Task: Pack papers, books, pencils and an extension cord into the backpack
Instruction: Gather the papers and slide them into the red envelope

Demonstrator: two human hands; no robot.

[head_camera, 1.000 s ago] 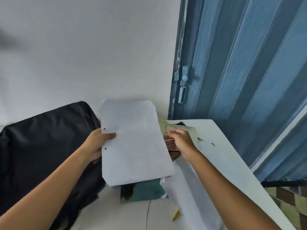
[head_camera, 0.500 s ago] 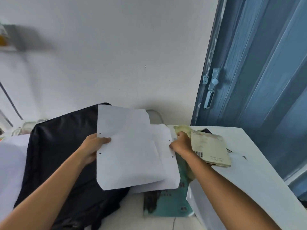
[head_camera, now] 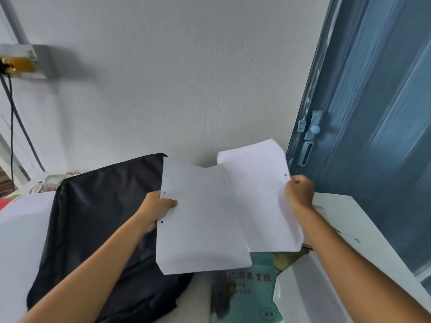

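One white sheet [head_camera: 203,220] is gripped at its punched left edge by the left hand [head_camera: 156,209], thumb on top. A second sheet [head_camera: 261,197] is pinched at its right edge by the right hand [head_camera: 299,193], fingers curled round it. The two sheets are held up above the table [head_camera: 363,227], the left one overlapping the right one's edge. The black backpack [head_camera: 100,220] lies to the left, beneath the left forearm. A teal book [head_camera: 249,292] is seen lying below the sheets.
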